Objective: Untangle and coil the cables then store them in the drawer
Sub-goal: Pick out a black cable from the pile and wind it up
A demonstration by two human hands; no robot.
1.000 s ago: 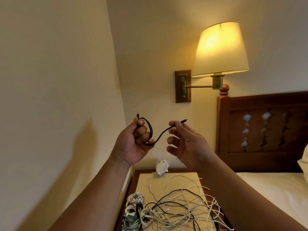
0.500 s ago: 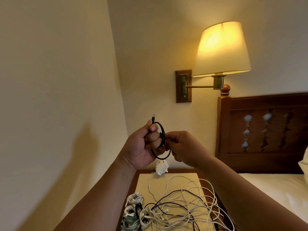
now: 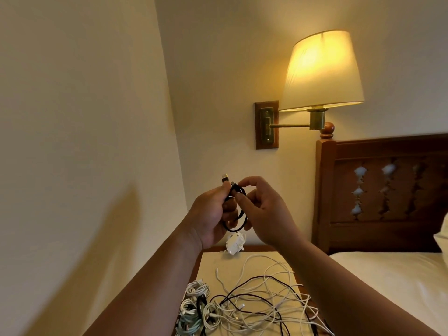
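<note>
left hand (image 3: pixel 211 214) grips the thin black cable coil (image 3: pixel 234 230), raised at 12 o'clock from the tangled white and black cables (image 3: pixel 257 301). right hand (image 3: pixel 264 214) pinches its top. best tuck the end snugly, left fingers clamped so the loops can't spring apart.

The nightstand (image 3: pixel 211 263) sits at bottom centre of the frame, its top pale. A tangle (image 3: pixel 261 304) of white and black cables sprawls across its near half. Touching it on the left lie small coils (image 3: pixel 194 309), white and greenish. A white plug (image 3: pixel 234 244) sits at the far edge.
</note>
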